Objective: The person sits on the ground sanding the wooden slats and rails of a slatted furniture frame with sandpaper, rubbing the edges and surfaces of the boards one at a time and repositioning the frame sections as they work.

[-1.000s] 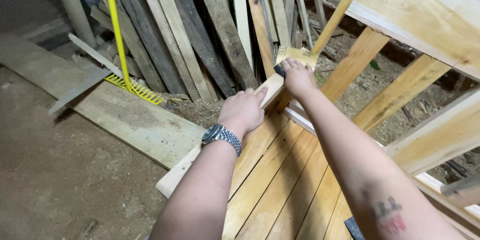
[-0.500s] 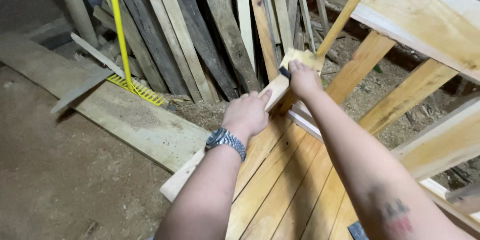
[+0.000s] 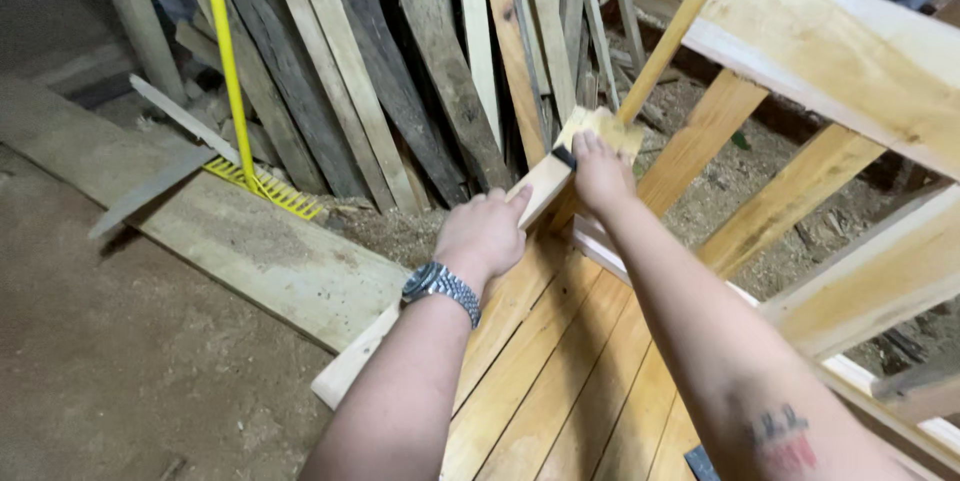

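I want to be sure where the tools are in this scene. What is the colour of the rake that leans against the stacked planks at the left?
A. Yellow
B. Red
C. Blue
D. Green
A: the rake has a yellow handle and a yellow head, which rests on the wide board on the ground, left of the left hand.

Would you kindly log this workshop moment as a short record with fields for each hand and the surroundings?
Left hand: grips a pale wooden batten that runs along the edge of the plank panel
Right hand: fingers pressed on the batten's far end, beside a small dark object, unclear what
Wrist: metal watch on the left
Frame: light timber frame at right
Background: boards leaning upright, yellow rake
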`<state>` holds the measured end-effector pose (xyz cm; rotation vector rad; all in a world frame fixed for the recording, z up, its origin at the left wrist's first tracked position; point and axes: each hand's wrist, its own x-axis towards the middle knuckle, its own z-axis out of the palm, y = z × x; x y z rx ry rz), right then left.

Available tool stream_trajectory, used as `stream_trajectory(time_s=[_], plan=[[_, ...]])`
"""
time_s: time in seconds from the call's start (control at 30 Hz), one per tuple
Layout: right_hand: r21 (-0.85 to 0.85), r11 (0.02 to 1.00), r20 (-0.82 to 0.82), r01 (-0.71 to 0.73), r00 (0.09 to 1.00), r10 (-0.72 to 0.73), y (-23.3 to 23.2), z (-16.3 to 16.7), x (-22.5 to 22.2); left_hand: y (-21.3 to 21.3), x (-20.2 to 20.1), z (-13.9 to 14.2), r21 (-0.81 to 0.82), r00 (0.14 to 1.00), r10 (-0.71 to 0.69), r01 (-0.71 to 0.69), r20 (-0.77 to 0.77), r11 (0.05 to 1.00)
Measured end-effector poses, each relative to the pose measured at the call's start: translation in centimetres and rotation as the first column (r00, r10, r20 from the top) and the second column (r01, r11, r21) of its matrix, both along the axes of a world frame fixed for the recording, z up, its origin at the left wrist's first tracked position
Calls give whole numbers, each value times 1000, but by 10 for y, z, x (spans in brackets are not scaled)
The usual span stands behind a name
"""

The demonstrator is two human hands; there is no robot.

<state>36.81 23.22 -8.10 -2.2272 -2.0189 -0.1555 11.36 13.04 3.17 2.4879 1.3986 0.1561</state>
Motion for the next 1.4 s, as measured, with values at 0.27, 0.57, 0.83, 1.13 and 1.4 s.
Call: stream_trajectory(time_s=[0.27,0.57,0.83,1.13,1.4], plan=[[44,999,-166,-13,986,20,-51,-13,-24,1,0,-2,-16,1000,-5,5,-18,1000],[61,995,-269,82,961,-63,-47,-22,-34,1,-1,2,-34,1000,-2,1,-27,999],[-11,998,-152,62,986,-63,-30,-3,-13,-1,-1,5,-37,999,8,-9,-40,999],[-19,999,12,-44,999,44,-63,-7,-36,0,1,3,-30,999,-3,2,-33,1000],[-133,988,37,77,997,-72,-30,14,-20,-2,1,4,-45,999,5,-7,-50,999]])
